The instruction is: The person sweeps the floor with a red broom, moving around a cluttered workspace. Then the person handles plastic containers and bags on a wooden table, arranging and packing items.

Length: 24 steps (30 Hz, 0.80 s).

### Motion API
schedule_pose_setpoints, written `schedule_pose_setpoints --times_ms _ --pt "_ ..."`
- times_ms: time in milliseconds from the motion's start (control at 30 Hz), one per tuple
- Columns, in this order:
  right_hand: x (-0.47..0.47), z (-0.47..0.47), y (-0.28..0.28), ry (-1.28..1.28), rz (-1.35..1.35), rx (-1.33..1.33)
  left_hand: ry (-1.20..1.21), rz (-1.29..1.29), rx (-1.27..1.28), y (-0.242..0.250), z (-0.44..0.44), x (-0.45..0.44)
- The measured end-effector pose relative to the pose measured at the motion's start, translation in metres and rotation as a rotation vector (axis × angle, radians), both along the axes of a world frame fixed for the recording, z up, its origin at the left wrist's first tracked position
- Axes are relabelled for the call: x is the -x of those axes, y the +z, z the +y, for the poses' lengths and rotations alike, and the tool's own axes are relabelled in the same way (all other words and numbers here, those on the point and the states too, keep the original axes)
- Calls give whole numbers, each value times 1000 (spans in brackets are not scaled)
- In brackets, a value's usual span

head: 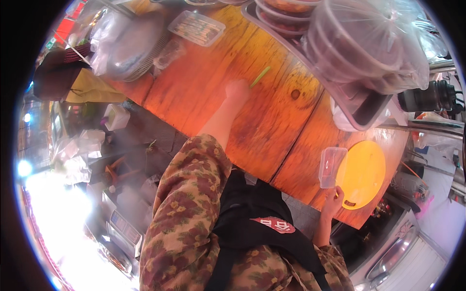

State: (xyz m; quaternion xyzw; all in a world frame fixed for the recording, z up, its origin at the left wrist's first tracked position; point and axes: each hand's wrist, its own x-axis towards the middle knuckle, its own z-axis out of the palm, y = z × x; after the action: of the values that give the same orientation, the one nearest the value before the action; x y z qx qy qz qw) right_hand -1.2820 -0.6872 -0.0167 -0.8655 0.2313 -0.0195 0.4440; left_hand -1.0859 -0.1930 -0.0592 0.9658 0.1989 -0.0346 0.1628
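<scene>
Over the wooden tabletop (276,127), my left hand (238,91) reaches out with the fingers curled and blurred. The lower end of a thin green strip (260,76) meets this hand; whether it is gripped or only touched is unclear. My right hand (332,202) is at the near right, its fingers bent at the lower corner of a clear plastic container (333,165). That container overlaps the left edge of a yellow oval cutting board (366,174) with a handle slot. I cannot tell whether the fingertips hold the container, the board's edge or neither.
A metal tray (358,112) carries stacked tubs (284,22) and bagged containers (364,43) at the far right. Toward the back left are a clear box of banded sticks (196,28) and a plastic-covered basket (134,47). A black bottle (426,96) lies beyond the tray.
</scene>
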Motion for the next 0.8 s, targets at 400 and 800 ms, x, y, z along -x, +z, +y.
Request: schedule_pose_setpoints --times_ms 400,800 --pt "-31 233 1 363 307 -538 292 37 1275 -5 -13 117" --pt "-85 329 -28 184 467 -1023 159 -209 257 4 30 179"
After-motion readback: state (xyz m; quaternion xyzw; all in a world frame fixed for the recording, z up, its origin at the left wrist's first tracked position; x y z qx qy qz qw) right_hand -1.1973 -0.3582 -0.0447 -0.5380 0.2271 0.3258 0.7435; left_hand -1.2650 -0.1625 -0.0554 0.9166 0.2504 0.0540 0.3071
